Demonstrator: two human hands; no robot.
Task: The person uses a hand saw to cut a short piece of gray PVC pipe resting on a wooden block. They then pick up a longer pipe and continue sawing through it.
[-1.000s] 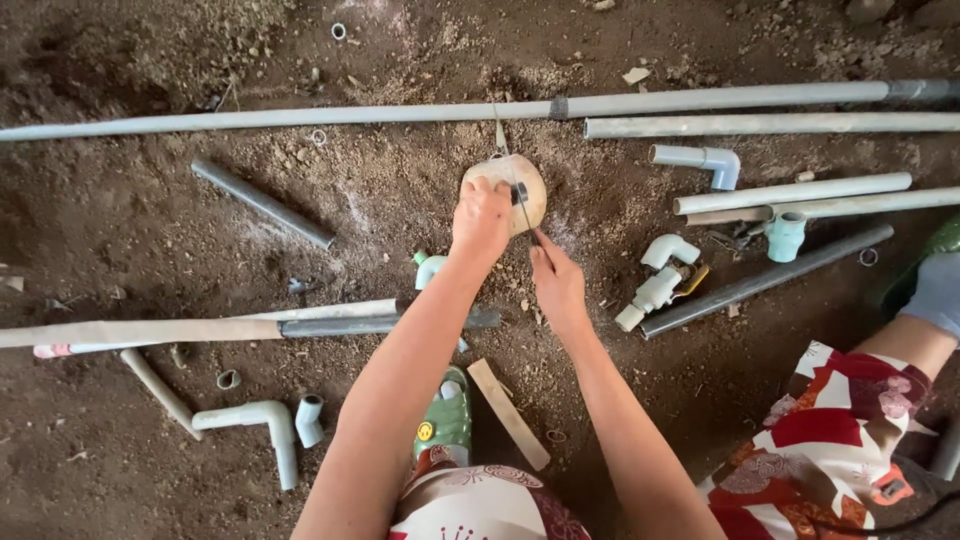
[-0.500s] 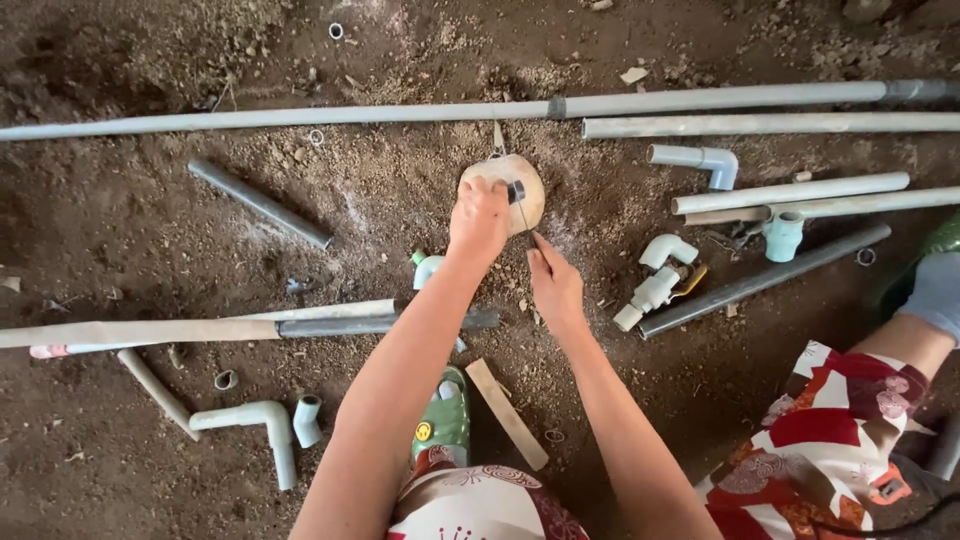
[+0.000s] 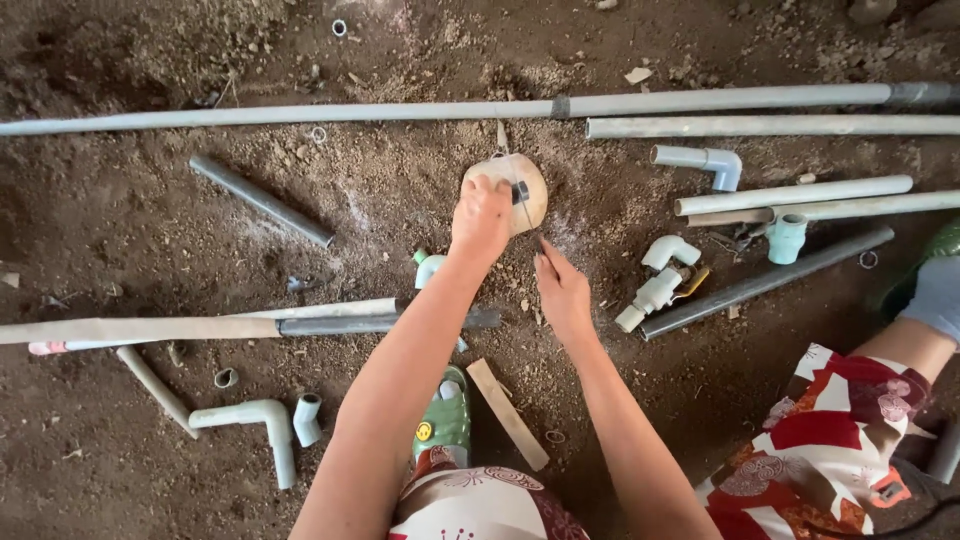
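While the dirt floor (image 3: 150, 220) carries everything here, the largest thing on it is the long grey pipe (image 3: 400, 110) running across the top, with shorter pale pipes (image 3: 790, 195) and a dark pipe (image 3: 765, 283) at the right. Nothing among them serves as a container. A dark short pipe (image 3: 262, 200) lies at the left, a white elbow pipe (image 3: 255, 418) lower left, white fittings (image 3: 660, 275) near the right. The round tan stone (image 3: 520, 185) sits on the soil at centre, pale and smooth. The left hand (image 3: 482, 215) is closed, pressing a small grey pipe piece (image 3: 520, 191) on the stone. The right hand (image 3: 562, 285) pinches a thin blade (image 3: 527, 215) that reaches up to that piece.
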